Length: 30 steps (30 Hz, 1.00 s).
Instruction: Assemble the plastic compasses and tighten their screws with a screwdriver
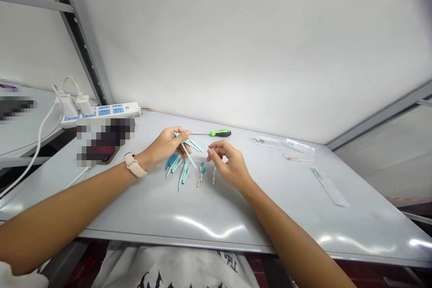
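Note:
My left hand is closed on a mint-green drawing compass, holding it above the table with its legs spread toward the right. My right hand is raised beside it, thumb and fingertips pinched together; whatever they hold is too small to make out. Beneath my left hand lie several more compasses, mint-green, along with a blue compass. Small white and teal pieces are scattered on the table between the hands. A screwdriver with a green and black handle lies just behind them.
Clear plastic sleeves with slim items inside lie on the grey table at the right. To the left are a white power strip with plugged-in chargers and a blurred dark device. A white wall rises behind.

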Available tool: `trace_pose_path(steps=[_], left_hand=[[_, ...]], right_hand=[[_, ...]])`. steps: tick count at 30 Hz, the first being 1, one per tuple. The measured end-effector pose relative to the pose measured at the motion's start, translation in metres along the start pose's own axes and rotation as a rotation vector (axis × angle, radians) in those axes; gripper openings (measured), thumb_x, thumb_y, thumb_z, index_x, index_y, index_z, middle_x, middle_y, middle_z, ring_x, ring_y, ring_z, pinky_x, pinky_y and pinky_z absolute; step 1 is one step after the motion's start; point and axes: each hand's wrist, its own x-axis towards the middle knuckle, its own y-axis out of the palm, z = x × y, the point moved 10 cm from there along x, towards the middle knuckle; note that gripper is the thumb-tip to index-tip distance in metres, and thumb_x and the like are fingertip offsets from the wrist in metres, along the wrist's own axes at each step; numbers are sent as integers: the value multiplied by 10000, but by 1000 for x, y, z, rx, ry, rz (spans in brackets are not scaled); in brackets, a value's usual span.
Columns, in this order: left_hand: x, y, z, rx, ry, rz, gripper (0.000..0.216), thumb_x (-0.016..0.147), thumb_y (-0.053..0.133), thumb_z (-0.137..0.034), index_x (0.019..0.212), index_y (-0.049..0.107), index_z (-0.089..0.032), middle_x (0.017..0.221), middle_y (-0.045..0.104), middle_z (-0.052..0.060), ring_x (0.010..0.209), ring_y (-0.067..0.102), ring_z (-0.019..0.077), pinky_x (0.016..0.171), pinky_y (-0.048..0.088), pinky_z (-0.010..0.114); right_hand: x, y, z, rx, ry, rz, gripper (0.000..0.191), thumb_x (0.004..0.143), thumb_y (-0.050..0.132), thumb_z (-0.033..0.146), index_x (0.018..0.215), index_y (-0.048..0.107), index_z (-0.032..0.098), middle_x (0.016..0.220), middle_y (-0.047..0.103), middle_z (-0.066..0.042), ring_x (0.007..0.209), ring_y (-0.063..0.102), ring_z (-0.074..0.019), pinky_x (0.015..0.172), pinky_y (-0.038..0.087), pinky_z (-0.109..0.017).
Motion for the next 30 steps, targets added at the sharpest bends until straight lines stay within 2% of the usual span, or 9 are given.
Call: trace_pose_path(steps=[7, 14, 22, 30], left_hand=[[1, -2, 1, 6, 5, -27, 384, 941, 636, -543, 813, 490, -212, 535, 653, 6, 484, 647, 165, 503, 526, 272], [0, 0, 0, 20, 1, -11, 369, 963, 599, -533, 816, 480, -217, 477, 600, -23, 426, 607, 161, 425, 472, 240], [0, 1, 2, 7, -24, -7, 348, 971, 595, -509, 820, 480, -217, 475, 598, -25, 418, 599, 155, 420, 479, 237], [-1, 2, 2, 16, -22, -1, 355, 965, 601, -518, 821, 483, -216, 481, 601, -20, 422, 599, 153, 421, 482, 235]], right_hand=[[2, -2, -11, -31, 67, -5, 156, 946, 611, 359, 872, 630, 223, 667, 724, -17, 617, 616, -171, 649, 449, -316], [4, 8, -24, -206, 111, 114, 176, 930, 594, 273, 805, 705, 217, 755, 733, -29, 650, 583, -169, 656, 438, -309], [2, 19, -33, -347, 154, 245, 180, 927, 574, 201, 856, 740, 200, 835, 754, -39, 738, 620, -174, 706, 441, -297], [1, 20, -32, -345, 178, 267, 179, 923, 585, 225, 851, 746, 197, 804, 745, -37, 719, 610, -169, 692, 435, -289]])
